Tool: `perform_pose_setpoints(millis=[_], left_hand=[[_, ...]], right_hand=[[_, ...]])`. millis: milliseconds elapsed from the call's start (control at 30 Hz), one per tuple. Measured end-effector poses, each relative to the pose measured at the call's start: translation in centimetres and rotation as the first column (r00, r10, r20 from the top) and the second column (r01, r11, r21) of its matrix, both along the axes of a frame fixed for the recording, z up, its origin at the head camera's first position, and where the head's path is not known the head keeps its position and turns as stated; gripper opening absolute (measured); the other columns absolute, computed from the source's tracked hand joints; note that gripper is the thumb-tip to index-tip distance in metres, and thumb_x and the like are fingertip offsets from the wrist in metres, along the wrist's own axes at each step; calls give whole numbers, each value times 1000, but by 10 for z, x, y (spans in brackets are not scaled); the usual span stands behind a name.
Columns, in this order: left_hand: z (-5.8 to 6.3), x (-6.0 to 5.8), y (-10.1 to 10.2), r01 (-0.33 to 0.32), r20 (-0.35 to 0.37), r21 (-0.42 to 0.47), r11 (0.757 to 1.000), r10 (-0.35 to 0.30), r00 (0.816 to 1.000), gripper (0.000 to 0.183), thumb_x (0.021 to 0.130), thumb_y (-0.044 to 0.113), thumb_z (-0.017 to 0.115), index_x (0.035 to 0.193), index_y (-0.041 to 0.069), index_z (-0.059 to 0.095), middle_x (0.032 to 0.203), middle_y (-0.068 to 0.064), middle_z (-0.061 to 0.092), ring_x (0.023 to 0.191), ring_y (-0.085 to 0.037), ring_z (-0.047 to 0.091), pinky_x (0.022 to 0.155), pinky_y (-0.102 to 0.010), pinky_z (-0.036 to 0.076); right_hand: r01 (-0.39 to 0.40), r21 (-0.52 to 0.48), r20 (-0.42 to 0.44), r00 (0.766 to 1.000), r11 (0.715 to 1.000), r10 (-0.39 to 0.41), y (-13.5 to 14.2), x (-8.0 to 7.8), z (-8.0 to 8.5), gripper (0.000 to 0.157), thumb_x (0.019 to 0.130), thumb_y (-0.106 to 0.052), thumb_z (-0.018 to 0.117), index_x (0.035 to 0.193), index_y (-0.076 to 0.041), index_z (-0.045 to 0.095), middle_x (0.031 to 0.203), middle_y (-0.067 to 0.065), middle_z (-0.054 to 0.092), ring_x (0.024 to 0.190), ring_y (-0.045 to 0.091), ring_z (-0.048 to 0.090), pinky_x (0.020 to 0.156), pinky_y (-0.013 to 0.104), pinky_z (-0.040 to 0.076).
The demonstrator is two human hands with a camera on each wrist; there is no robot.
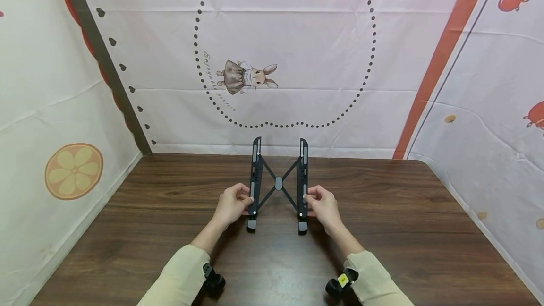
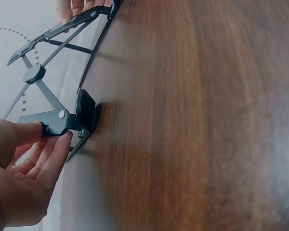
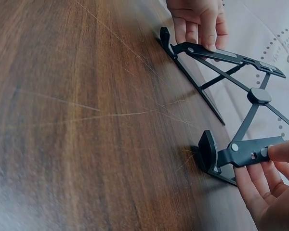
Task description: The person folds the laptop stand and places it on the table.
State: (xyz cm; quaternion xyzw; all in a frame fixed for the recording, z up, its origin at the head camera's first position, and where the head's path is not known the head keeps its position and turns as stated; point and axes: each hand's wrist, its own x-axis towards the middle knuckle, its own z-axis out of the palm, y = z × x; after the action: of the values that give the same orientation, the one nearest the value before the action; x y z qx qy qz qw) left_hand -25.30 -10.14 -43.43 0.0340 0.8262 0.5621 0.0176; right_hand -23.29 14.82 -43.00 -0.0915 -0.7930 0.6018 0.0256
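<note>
A black folding laptop stand point(image 1: 278, 183) stands unfolded on the table, its two side arms spread apart and joined by crossed struts with a grey hub. My left hand point(image 1: 232, 204) pinches the left arm near its front end, thumb on top and fingers beneath, as the left wrist view shows. On the other side my right hand point(image 1: 324, 206) grips the right arm the same way. In the right wrist view the stand's upturned front lip point(image 3: 208, 150) is close to the tabletop, and the upper arms slope up from the base bars.
The brown wooden table point(image 1: 148, 230) reaches back to a white printed cloth point(image 1: 297, 51) hanging behind it. More cloth hangs along the left and right sides. Each wrist wears a small black camera point(image 1: 214, 281).
</note>
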Motion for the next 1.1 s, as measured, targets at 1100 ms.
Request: perform_pose_setpoints(millis=[1100], left_hand=[[0,1,13,4,-28,-30,1000,-5,1000,19,84,0,63,102,1,59,80,-10,67,67,-21,65,53,-28,54]], right_hand=[[-33,-45,0,999,998,33,-15,0,3,11,88,-8,60,98,-4,61,88,9,61,68,17,61,64,36,55]])
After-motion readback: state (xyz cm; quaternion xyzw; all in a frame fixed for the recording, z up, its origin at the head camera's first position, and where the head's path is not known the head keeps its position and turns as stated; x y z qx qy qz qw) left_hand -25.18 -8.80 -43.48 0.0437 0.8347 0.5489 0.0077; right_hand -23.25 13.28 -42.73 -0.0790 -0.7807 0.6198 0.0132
